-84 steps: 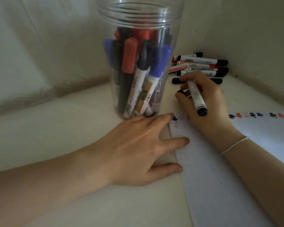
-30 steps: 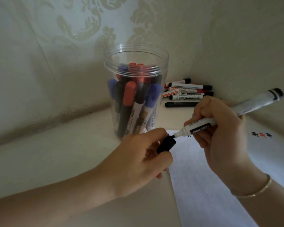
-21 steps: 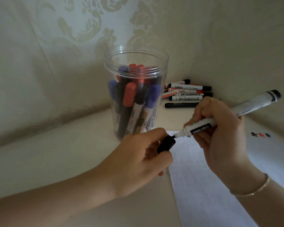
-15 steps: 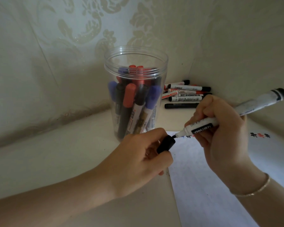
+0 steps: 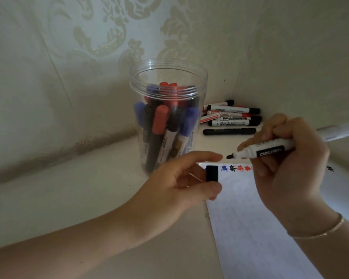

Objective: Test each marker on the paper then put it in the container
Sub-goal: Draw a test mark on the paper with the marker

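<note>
My left hand (image 5: 181, 184) pinches the cap (image 5: 212, 173); my right hand (image 5: 286, 158) grips the marker (image 5: 270, 151). I should press lightly on the paper (image 5: 260, 228).

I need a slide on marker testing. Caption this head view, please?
Right hand holds an uncapped black marker above the paper; left hand holds its cap.

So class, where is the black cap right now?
The cap is pinched in the left hand, low centre of the head view, over the paper's top-left corner, before the jar.
</note>
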